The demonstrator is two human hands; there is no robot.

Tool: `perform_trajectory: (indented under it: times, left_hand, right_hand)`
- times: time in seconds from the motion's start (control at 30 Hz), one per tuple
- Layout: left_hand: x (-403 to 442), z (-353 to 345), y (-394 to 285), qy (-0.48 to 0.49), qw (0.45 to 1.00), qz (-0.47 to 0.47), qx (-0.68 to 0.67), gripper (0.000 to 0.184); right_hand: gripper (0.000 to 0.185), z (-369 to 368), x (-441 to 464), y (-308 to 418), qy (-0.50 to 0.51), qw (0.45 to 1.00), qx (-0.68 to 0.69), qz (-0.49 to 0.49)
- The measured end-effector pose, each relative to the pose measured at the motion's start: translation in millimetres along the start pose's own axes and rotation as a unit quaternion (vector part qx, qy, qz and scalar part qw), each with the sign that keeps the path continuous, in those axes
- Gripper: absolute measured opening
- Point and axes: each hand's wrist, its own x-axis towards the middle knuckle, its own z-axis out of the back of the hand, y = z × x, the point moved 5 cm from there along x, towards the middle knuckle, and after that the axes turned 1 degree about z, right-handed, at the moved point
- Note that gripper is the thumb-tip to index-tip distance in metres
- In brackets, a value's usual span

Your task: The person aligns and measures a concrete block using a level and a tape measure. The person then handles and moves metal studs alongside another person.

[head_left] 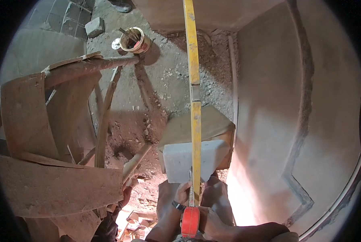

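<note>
A long yellow spirit level (194, 60), smeared with dirt, runs from the top of the view down to my lap. Its lower part crosses a pale block (177, 158). My left hand (183, 193), with a watch at the wrist, is closed around the blade of a tape measure beside the level's lower end. The red case of the tape measure (190, 222) sits in my right hand (206, 220), whose fingers are partly hidden behind it. The blade (191, 189) extends upward from the case along the level.
Below the pale block is a box-like support (212, 121). Wooden boards (59, 185) and poles (96, 66) stand at left, with part of another person beneath. A bucket of tools (142, 45) and a grey block (94, 27) rest on the rubble-strewn floor. A grooved wall (269, 101) rises at right.
</note>
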Motion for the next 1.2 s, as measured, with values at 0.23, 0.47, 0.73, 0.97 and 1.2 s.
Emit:
perform_trajectory:
  times: [0.23, 0.47, 0.73, 0.97, 1.2]
  left_hand:
    - [-1, -5, -3, 0.001, 1.0, 0.015, 0.0, 0.041]
    - [-2, -11, -9, -0.012, 1.0, -0.006, 0.025, 0.04]
    - [1, -2, -4, 0.021, 1.0, 0.008, -0.007, 0.038]
    - [0, -7, -6, -0.017, 1.0, 0.018, 0.015, 0.037]
    - [1, 7, -3, -0.058, 0.997, -0.016, 0.042, 0.034]
  right_hand:
    - [0.033, -27, -18, 43, 0.255, 0.562, -0.634, 0.465]
    - [0.038, -25, -11, 34, 0.26, 0.638, -0.618, 0.379]
    - [0.032, 2, 5, 12, 0.251, 0.891, -0.358, 0.119]
    - [0.032, -14, -6, 40, 0.231, 0.779, -0.514, 0.274]
    - [0.031, 9, 11, 5, 0.141, 0.988, -0.003, -0.054]
